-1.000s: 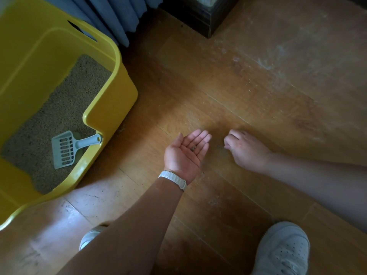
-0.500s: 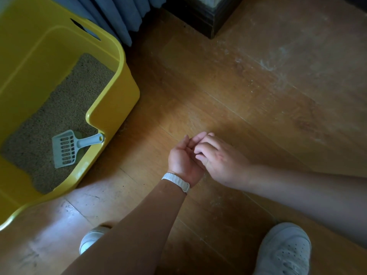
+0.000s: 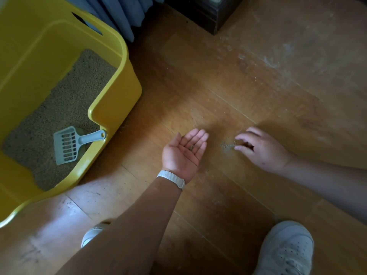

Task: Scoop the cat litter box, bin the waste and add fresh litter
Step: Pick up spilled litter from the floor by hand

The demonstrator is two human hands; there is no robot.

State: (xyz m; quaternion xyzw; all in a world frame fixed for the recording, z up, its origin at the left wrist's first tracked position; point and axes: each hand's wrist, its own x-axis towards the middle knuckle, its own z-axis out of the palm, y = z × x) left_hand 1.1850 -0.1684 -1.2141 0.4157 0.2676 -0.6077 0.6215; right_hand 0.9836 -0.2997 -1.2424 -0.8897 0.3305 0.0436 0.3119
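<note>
1. One yellow box (image 3: 119, 86) stands at the left on the floor (image 3: 198, 86). Its litter (image 3: 59, 108) lies fairly level, no clumps show, and no bin or fresh bag is in view.
2. Scoop (image 3: 67, 144) lies on the litter, handle against the rim, untouched.
3. Left hand (image 3: 183, 150) is palm up, fingers straight, carrying a few grains (image 3: 191, 148).
4. Spill (image 3: 226, 144) lies on the floor between the hands.
5. Right hand (image 3: 262, 150) reaches the spill, fingers (image 3: 241, 137) loose, gripping nothing visible. This looks like stray clean-up; whether scooping and refilling are done cannot be told.

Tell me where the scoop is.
Head view, left side: the grey scoop lies on the litter inside the yellow litter box, handle resting against its near rim.
</note>
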